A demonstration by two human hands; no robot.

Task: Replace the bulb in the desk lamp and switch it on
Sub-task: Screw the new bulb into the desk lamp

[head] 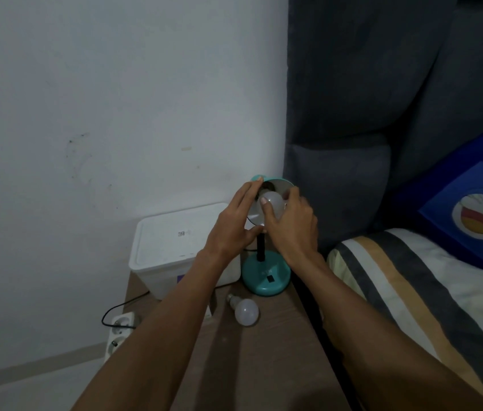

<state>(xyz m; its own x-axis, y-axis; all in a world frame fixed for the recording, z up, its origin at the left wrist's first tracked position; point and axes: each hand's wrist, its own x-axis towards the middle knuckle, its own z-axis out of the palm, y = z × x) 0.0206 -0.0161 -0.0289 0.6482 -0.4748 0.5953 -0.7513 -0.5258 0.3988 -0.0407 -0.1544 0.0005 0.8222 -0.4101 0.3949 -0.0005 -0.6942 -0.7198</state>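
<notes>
A teal desk lamp stands on a wooden bedside table (pixel 264 366), its round base (pixel 265 278) near the back edge and its shade (pixel 275 183) tipped toward me. My left hand (pixel 234 223) grips the shade's left rim and underside. My right hand (pixel 290 223) is wrapped around a white bulb (pixel 272 203) at the mouth of the shade. Whether that bulb sits in the socket is hidden. A second white bulb (pixel 244 311) lies loose on the table in front of the base. The lamp is unlit.
A white lidded box (pixel 180 241) stands left of the lamp. A white power strip (pixel 120 330) with a black cord lies on the floor by the wall. A grey headboard (pixel 353 114) and striped bedding (pixel 412 286) border the table's right side.
</notes>
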